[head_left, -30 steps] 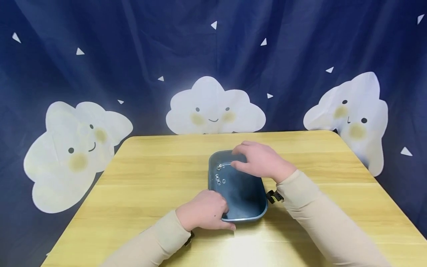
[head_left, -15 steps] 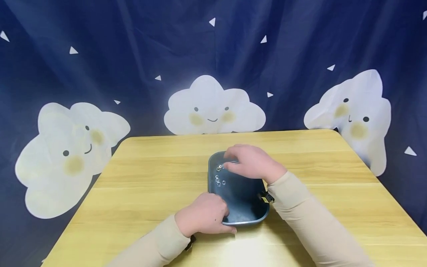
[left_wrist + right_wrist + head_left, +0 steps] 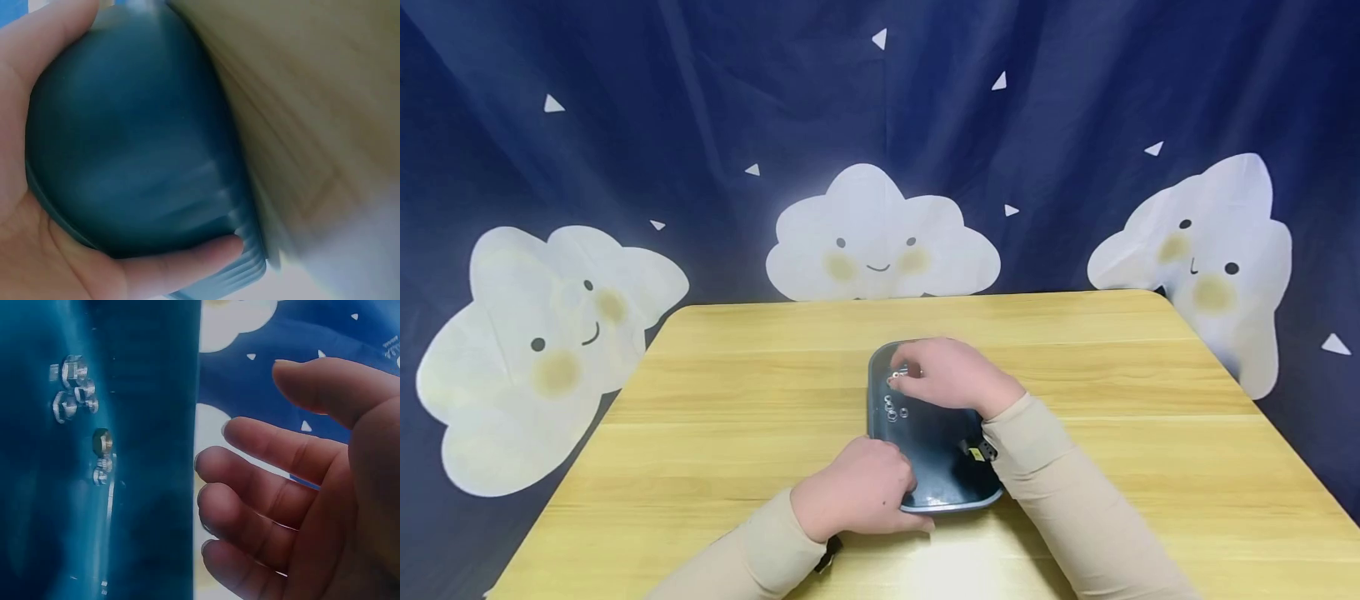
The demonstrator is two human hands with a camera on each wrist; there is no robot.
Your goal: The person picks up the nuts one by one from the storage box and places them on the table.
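- On the desk, the tray is clasped at its near-left corner by the left hand's grip.
- Nuts inside, leftward, seem sought by the right hand, grip spread, unfilled.
- A fingertip pinch seems needed.

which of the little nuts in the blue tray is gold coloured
In the right wrist view, the gold-coloured nut sits between the upper silver nuts and the lower silver nuts; its yellowish tone sets it apart.
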